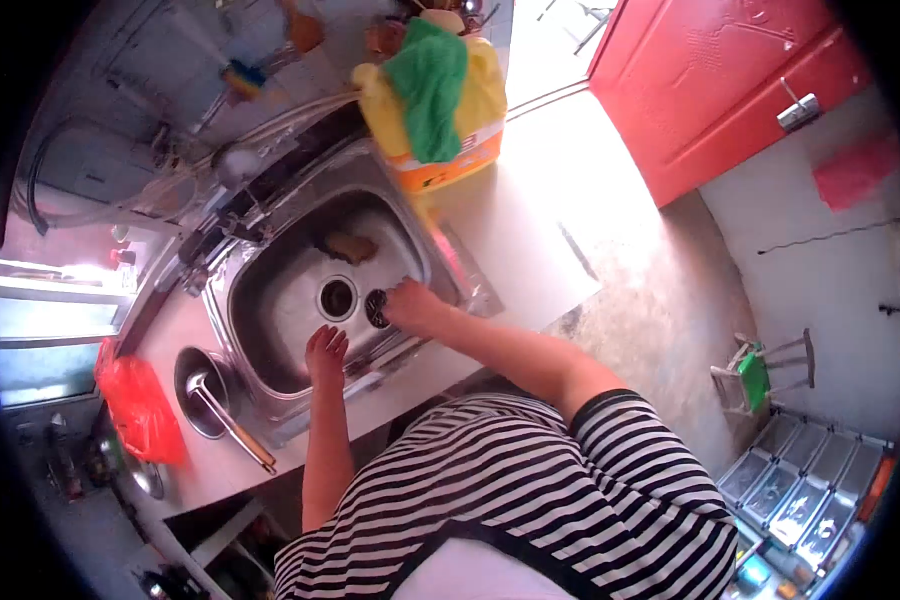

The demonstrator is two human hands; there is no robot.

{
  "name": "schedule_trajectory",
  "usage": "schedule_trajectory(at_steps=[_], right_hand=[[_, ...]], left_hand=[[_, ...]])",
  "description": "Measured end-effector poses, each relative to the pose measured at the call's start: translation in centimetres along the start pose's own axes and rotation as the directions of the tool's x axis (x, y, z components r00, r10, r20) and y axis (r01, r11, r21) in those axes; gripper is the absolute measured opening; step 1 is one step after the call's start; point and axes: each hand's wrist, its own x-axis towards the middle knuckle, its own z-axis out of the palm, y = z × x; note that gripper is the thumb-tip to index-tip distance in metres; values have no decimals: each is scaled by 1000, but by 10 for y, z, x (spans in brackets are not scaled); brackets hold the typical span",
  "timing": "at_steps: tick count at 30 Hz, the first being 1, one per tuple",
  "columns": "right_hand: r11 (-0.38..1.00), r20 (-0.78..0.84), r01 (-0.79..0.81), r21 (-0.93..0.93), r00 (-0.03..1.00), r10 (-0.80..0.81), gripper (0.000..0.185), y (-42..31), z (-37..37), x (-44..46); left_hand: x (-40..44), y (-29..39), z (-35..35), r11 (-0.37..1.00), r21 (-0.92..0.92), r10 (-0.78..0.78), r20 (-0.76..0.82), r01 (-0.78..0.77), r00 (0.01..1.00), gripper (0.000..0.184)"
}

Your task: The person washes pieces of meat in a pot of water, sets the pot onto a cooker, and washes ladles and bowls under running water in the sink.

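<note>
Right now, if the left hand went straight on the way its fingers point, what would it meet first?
Most likely the drain opening in the sink floor, just ahead of the left hand. Depth is unclear, so it might pass above it.

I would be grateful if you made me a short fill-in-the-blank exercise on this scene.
1. At the sink, the hand nearer the dark strainer is the person's ____ one.
2. The cloth draped over the yellow container is ____ in colour.
3. The shirt has black and ____ stripes.
4. The door is ____ in colour.

Missing words: right; green; white; red.
</note>
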Motion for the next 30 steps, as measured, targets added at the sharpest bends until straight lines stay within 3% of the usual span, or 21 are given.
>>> schedule_trajectory(at_steps=[1, 3, 6, 8, 10, 15, 17, 19, 20, 21, 22, 23, 25, 26, 28, 30], right_hand=[[1000, -8, 12, 19, 1000, -12, 12, 4, 6, -2], [998, -114, 54, 24, 992, -51, 11, 14, 11, -1], [970, -76, 193, 147, 980, -183, 11, 27, 10, -6], [981, -1, 152, 123, 988, -153, 12, 29, 7, -7], [966, -149, 226, 127, 967, -207, 12, 36, 6, -4], [969, -97, 185, 161, 980, -171, 13, 54, -11, -11], [948, -358, 228, 221, 923, -139, 12, 73, -37, -15], [932, -266, 209, 295, 955, -130, 13, 108, -87, -38], [924, -400, 226, 307, 912, -91, 11, 127, -101, -53], [916, -522, 245, 317, 851, -47, 9, 146, -113, -70], [946, -464, 169, 275, 885, -23, 10, 165, -130, -88], [969, -404, 95, 228, 915, 5, 10, 185, -144, -105], [991, -441, -2, 134, 896, 61, 8, 229, -156, -131], [996, -393, -54, 68, 916, 77, 7, 251, -159, -142], [987, -375, -158, 18, 914, 153, 7, 294, -152, -155], [970, -347, -244, -9, 911, 226, 7, 334, -131, -160]], left_hand=[[-7, -5, 7, 1000, 12, 5, -20, -5, 1000, 37], [-18, -8, 22, 963, -256, -138, -217, 80, 966, 30], [-34, -12, 46, 946, -311, -205, -344, 95, 916, 31], [-46, -11, 57, 949, -303, -201, -375, 86, 905, 32], [-52, -1, 70, 960, -281, -141, -484, -1, 864, 33], [-66, 18, 94, 968, -238, -67, -564, -84, 823, 31], [-63, 18, 104, 967, -234, -53, -575, -102, 817, 30], [-53, 18, 116, 975, -186, 20, -461, -118, 887, 29], [-50, 18, 129, 975, -188, 19, -463, -119, 886, 29], [-46, 16, 150, 993, -71, 56, -412, -93, 910, 29], [-39, 10, 170, 996, 47, 84, -356, -72, 931, 30], [-31, 1, 185, 997, 41, 78, -362, -68, 929, 30], [-12, -17, 216, 947, 313, 149, -239, -70, 960, 30], [-8, -22, 237, 948, 312, 144, -246, -62, 959, 30], [0, -23, 275, 806, 571, 306, -174, -157, 936, 30], [12, -41, 278, 756, 631, 340, -152, -174, 928, 36]])
